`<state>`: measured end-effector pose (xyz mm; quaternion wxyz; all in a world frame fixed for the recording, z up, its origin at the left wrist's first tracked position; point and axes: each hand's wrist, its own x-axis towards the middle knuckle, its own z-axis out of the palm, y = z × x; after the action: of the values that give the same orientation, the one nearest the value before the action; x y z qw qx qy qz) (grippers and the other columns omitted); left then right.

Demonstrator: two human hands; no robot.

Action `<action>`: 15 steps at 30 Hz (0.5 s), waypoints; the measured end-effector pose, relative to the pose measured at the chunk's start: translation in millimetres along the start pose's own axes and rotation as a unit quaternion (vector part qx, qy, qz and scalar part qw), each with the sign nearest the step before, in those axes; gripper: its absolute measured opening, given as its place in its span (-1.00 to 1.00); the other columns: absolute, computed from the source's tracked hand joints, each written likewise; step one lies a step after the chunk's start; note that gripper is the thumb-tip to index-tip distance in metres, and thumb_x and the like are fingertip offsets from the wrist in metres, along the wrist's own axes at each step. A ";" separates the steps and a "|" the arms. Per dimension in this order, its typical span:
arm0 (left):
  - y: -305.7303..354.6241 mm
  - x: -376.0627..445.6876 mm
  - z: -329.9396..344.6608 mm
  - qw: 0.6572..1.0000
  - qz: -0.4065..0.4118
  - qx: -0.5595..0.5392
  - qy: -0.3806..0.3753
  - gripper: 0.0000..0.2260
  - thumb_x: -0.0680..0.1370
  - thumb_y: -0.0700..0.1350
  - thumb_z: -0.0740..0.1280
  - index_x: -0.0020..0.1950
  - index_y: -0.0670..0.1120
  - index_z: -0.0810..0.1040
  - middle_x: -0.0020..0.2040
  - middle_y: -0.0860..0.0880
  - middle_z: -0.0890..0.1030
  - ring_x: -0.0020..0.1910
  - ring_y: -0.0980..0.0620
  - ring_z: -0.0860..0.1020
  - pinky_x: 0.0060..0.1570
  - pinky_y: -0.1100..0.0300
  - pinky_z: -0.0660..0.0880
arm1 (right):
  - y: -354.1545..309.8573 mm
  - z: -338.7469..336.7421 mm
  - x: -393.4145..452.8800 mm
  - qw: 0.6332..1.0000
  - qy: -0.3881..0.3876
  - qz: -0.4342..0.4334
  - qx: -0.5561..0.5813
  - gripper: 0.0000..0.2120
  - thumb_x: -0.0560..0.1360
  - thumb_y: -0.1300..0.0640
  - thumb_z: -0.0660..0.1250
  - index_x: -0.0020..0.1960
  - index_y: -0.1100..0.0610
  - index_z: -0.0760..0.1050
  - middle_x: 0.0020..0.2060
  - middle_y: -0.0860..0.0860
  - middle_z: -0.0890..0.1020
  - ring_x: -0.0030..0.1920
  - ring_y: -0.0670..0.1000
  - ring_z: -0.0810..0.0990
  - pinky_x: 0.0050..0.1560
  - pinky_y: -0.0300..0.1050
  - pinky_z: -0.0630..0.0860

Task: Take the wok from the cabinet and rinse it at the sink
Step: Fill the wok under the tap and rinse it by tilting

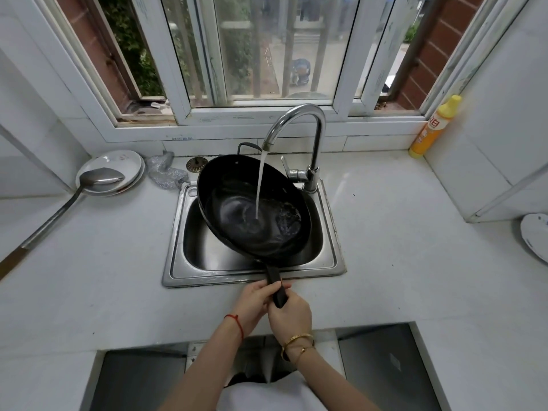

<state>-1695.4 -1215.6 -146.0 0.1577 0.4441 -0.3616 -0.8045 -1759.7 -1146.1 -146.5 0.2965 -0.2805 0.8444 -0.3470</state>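
Note:
A black wok [237, 200] hangs tilted over the steel sink [178, 262], its far rim raised and a loop handle at the back. Water runs from the chrome faucet [308, 129] into the wok and pools at its lower right side. The wok's long black handle [275, 280] points toward me across the sink's front rim. My left hand [255, 301] and my right hand [290, 315] are both closed around that handle, left hand nearer the wok.
White plates [130, 161] with a long metal ladle [98, 178] sit at the back left, beside a steel scourer [163, 170] and a drain strainer [196, 164]. A yellow detergent bottle [434, 129] stands at the back right. A white plate [536, 235] lies at the right edge. Cabinet doors [382, 369] are below the counter.

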 end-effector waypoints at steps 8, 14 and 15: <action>5.4 -0.4 -11.2 1.000 -0.007 -0.012 0.006 -0.79 0.54 -0.25 0.33 0.13 -0.31 0.60 0.13 -0.27 0.64 0.09 -0.09 0.63 0.00 0.21 0.58 | -8.4 7.9 6.2 0.984 -0.084 0.122 0.100 -0.94 0.43 0.13 0.34 -0.15 0.11 0.54 -0.39 0.07 0.62 -0.46 0.05 0.62 -0.40 -0.07 0.64; 7.1 -4.0 -21.7 1.000 -0.021 -0.001 0.012 -0.81 0.56 -0.28 0.28 0.10 -0.32 0.60 0.10 -0.30 0.63 -0.10 -0.03 0.66 -0.08 0.20 0.60 | -13.7 10.3 13.9 0.925 -0.215 0.217 0.224 -0.95 0.42 0.31 0.28 -0.12 0.25 0.45 -0.58 0.06 0.44 -0.61 -0.02 0.44 -0.55 -0.23 0.44; 7.1 -5.4 -22.6 1.000 -0.028 0.005 0.009 -0.80 0.57 -0.28 0.27 0.12 -0.35 0.58 0.07 -0.28 0.63 -0.22 0.01 0.66 -0.21 0.23 0.60 | -11.6 11.9 15.0 0.917 -0.229 0.226 0.235 -0.91 0.42 0.31 0.27 -0.07 0.24 0.44 -0.58 0.05 0.43 -0.60 -0.02 0.44 -0.54 -0.22 0.45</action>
<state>-1674.1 -1227.4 -145.4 0.1360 0.4624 -0.3513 -0.8026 -1758.3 -1168.3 -149.4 0.6098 -0.0766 0.6883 -0.3854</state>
